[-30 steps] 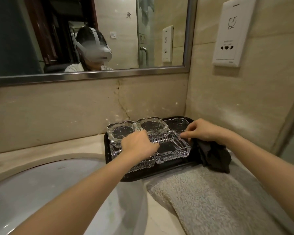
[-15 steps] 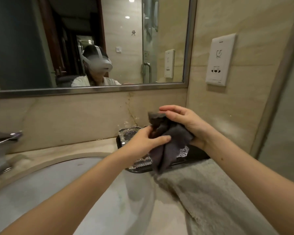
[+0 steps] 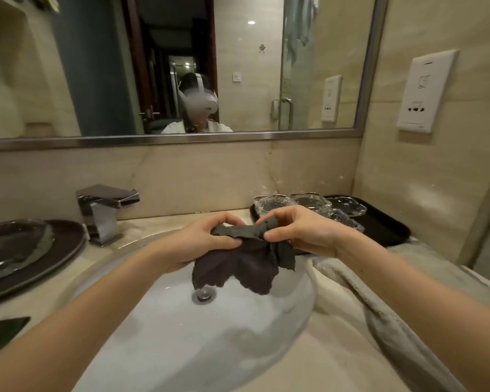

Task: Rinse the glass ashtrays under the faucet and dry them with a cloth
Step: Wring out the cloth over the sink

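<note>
A dark grey cloth (image 3: 246,261) hangs over the white sink (image 3: 181,335), held at its top edge by both hands. My left hand (image 3: 204,241) pinches its left part and my right hand (image 3: 300,233) pinches its right part. Several clear glass ashtrays (image 3: 309,205) sit on a black tray (image 3: 388,224) at the back right of the counter, behind my right hand. The chrome faucet (image 3: 102,210) stands at the back left of the sink, with no water running.
A beige towel (image 3: 379,301) lies over the counter to the right of the sink. A dark plate with a glass dish (image 3: 20,250) sits at the left. The drain (image 3: 203,295) is below the cloth. A mirror and a wall socket are behind.
Both hands left the ashtrays on the tray, lifted the cloth and carried it left over the sink. The view swung left, showing the faucet.
</note>
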A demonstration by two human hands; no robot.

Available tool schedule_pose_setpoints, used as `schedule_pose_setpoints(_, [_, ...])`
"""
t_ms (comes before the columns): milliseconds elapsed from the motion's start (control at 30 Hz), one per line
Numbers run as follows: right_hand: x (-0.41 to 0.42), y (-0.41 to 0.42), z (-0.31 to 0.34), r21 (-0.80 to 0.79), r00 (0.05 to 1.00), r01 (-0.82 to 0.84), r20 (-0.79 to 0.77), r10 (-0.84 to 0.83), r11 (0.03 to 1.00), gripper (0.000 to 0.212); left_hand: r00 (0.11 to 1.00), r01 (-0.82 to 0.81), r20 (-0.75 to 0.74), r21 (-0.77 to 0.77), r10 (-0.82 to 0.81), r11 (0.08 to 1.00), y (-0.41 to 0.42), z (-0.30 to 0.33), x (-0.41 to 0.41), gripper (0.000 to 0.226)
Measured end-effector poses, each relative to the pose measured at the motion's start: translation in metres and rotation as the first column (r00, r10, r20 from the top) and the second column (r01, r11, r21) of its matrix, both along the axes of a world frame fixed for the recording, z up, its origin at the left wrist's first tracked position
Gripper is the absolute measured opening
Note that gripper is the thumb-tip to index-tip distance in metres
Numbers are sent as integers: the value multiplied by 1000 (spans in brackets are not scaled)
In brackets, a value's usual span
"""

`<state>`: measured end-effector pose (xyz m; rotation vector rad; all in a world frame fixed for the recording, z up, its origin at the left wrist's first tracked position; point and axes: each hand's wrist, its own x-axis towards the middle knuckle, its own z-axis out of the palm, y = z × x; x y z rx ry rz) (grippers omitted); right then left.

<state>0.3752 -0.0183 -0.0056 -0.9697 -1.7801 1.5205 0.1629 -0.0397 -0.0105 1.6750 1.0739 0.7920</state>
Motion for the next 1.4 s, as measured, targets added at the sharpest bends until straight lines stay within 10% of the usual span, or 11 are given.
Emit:
schedule_pose_setpoints(367, [-34, -5, -7, 59, 995, -92, 30, 90, 994, 31, 997, -52, -52, 30, 53, 998, -23, -8, -54, 25])
schedule_pose_setpoints(767, [-77, -10, -10, 39, 932, 335, -165, -324, 942, 32, 987, -132, 79, -116, 141, 985, -27, -23, -18, 13])
schedule_pose_setpoints(833, [-82, -10, -11, -30, 922, 332, -200, -331, 943, 33, 980, -48, 181, -162, 78, 986, -28, -27, -13, 44])
schedule_pose_setpoints(1033, [-73, -9, -7, -86, 940, 240, -230, -253, 967, 22, 1000, -27, -8, -20, 26, 999, -30, -38, -22, 39])
schedule_pose_setpoints(1400, [-45, -2, -3, 175, 941, -11, 336, -49, 985, 38, 986, -47, -160, -56, 37, 997, -25, -29, -65, 16])
